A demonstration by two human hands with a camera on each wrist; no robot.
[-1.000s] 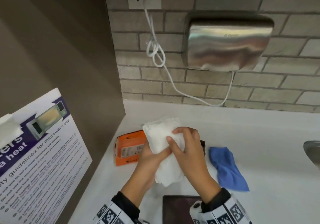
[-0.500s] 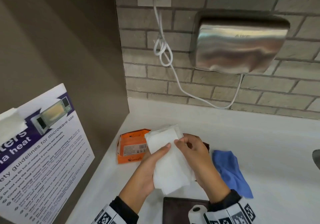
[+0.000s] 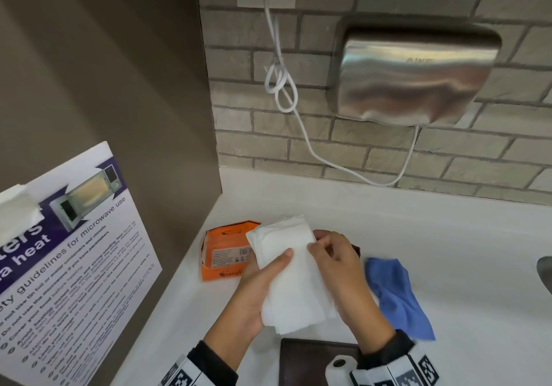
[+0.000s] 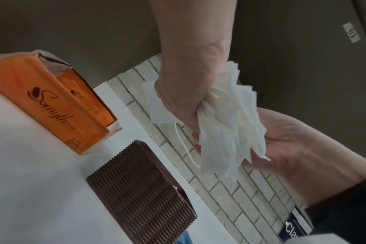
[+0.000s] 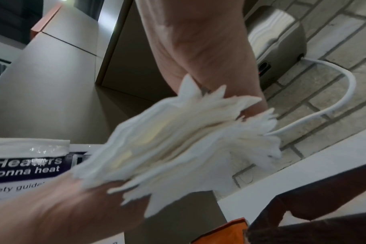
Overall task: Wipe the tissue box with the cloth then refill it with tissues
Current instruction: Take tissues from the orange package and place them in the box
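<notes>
The right hand (image 3: 337, 269) has come off the face of the tissue stack (image 3: 291, 275), where a second ago it lay over the sheets; now its fingers curl at the stack's 2 o'clock edge, pinching or squaring the sheets. The left hand (image 3: 260, 290) keeps its grip from the 8 o'clock side, thumb across the front. The stack is held clear of the tabletop (image 3: 448, 236), so the refill looks under way, with wiping apparently done: the blue cloth (image 3: 397, 293) lies loose at 3 o'clock of the hands, touched by neither. The orange tissue pack (image 3: 227, 251), at 10 o'clock of the stack, stands torn open; I cannot tell what remains inside. A dark ribbed piece (image 4: 140, 186), which I take for part of the tissue box, lies flat just beside the pack, and another dark brown piece (image 3: 316, 361) shows at 6 o'clock under the wrists; its interior is hidden.
</notes>
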